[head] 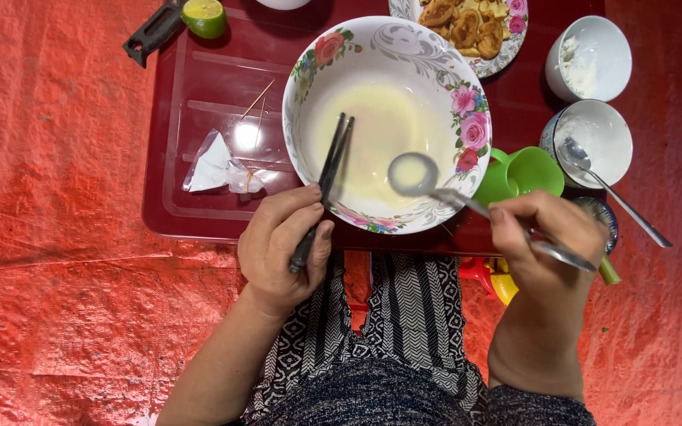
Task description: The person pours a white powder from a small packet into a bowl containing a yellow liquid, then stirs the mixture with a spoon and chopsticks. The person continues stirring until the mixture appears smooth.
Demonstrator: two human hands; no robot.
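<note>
A large white bowl (436,59) with pink flowers on its rim stands on a dark red tray (199,102) and holds pale yellow liquid (380,130). My left hand (282,244) grips a pair of dark chopsticks (333,158) whose tips rest inside the bowl. My right hand (546,237) holds a metal spoon (414,173) level over the bowl, its scoop filled with the pale liquid.
A plate of fried rings (467,28) sits behind the bowl. A green cup (524,173), two small white bowls (590,55) (593,130), one with a spoon (609,189), stand right. Half a lime (204,16), a knife handle (151,31), toothpicks (258,101) and a plastic bag (222,170) lie left.
</note>
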